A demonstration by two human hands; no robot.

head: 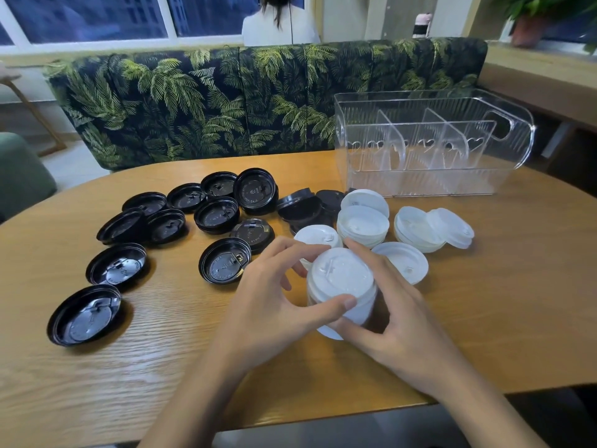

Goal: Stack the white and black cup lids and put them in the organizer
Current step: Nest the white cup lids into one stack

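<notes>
As left hand (pixel 271 299), right hand (pixel 394 305) grip lid stack (pixel 342 276) | black lids (pixel 216 215) loose

A café-like seating corner: a leaf-print booth bench (pixel 226 101) behind a wooden table (pixel 161 367), windows (pixel 97 17) beyond.

Wooden table (pixel 484 318), palm-print bench (pixel 226 101), window (pixel 97 17), potted plant (pixel 529 27), seated person (pixel 281 27) behind.
</notes>
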